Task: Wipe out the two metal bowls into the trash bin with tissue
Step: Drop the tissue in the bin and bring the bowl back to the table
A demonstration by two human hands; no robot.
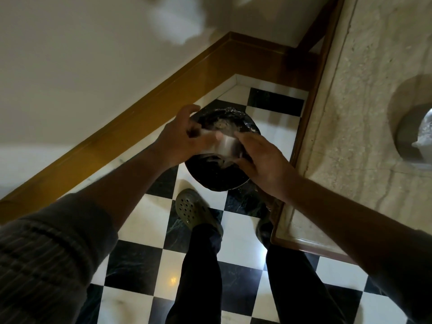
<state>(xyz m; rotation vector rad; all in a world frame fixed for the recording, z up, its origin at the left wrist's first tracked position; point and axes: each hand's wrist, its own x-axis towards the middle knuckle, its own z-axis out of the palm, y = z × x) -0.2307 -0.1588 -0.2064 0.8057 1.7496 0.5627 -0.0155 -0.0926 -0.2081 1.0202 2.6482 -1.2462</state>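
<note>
A small metal bowl (228,146), blurred by motion, is tilted over the round trash bin (215,181) with its black liner. My right hand (264,162) grips the bowl's right side. My left hand (180,139) is at the bowl's left rim, fingers closed on a pale blurred tissue (208,140). Pale scraps lie inside the bin. At the far right edge, part of a second shiny metal bowl (429,123) shows on the stone counter, mostly cut off.
The bin stands in a corner on a black-and-white checkered floor (149,220), by a brown skirting board (163,90). A stone counter (350,113) with a wooden edge runs along the right. My feet, one in a green clog (194,211), are just before the bin.
</note>
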